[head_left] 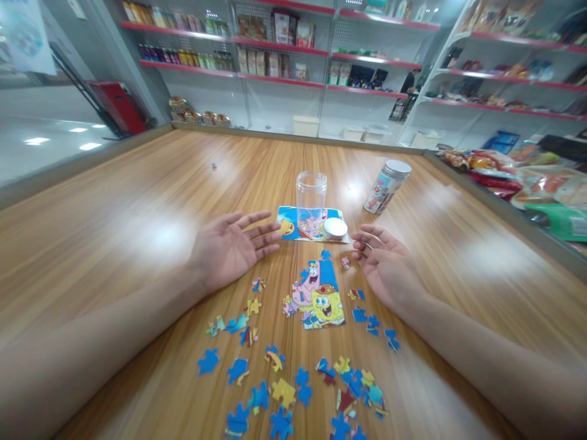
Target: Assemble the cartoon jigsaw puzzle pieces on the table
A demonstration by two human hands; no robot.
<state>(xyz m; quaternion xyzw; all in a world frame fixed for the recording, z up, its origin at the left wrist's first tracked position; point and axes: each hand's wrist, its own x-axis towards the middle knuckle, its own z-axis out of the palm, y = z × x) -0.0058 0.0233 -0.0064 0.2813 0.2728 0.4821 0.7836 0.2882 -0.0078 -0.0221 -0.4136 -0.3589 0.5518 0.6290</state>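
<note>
My left hand (236, 247) is open, palm turned inward and fingers spread, near the left edge of a picture card (288, 215). On the other side my right hand (383, 260) hovers with loosely curled fingers apart and nothing visible in them. Between and below the hands lies a partly joined jigsaw puzzle (321, 296) with a pink and a yellow cartoon figure. Loose jigsaw pieces surround it, among them a blue piece (208, 362) at left, a yellow piece (283, 392) at the front and a small piece (345, 263) by my right fingertips.
A clear plastic jar (312, 192) and a white lid (335, 228) rest on the card. Behind my right hand stands a printed canister (387, 186). Bagged goods (550, 189) lie beyond the wooden table's (137, 201) right edge, and stocked shelves (279, 46) line the back.
</note>
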